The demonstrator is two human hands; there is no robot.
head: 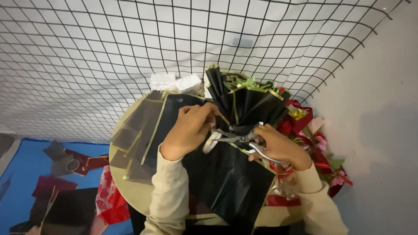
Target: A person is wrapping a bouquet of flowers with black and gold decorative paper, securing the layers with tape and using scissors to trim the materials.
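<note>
Round table (130, 191), wire grid wall (87, 56), blue floor (26, 165)

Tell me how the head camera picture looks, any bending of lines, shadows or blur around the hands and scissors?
Head view: wide-lens distortion bows the wire grid; soft shadow darkens the right wall; the black wrapping paper shows little detail; the left hand, right hand and scissors look slightly soft.
</note>
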